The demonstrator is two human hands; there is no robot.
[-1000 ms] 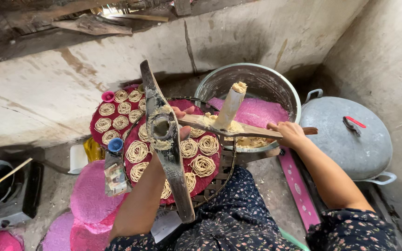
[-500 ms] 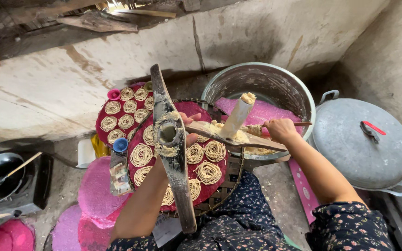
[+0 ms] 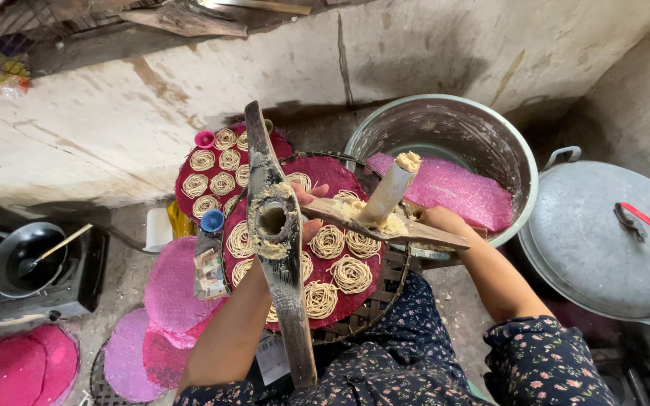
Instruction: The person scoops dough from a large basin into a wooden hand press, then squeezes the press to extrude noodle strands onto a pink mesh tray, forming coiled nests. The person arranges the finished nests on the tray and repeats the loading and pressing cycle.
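My left hand (image 3: 304, 212) grips the long wooden press bar (image 3: 280, 256) by its round dough-caked hole, fingers showing behind it. My right hand (image 3: 436, 220) holds the second wooden bar (image 3: 385, 225), whose dough-smeared plunger (image 3: 391, 189) sticks up, out of the hole. Both bars hover over a dark red mat (image 3: 355, 297) with several coiled noodle nests (image 3: 350, 273), resting on a round woven tray (image 3: 374, 308) on my lap.
A second red mat of noodle nests (image 3: 216, 171) leans at the wall. A big metal pot (image 3: 483, 139) holds a pink mat (image 3: 453, 192). A pot lid (image 3: 611, 248) lies right. Pink mats (image 3: 171, 289) and a stove with a pan (image 3: 28, 259) are left.
The two press bars stay apart with the plunger out of the hole. My right hand has drawn slightly nearer the press, and the view has shifted a little.
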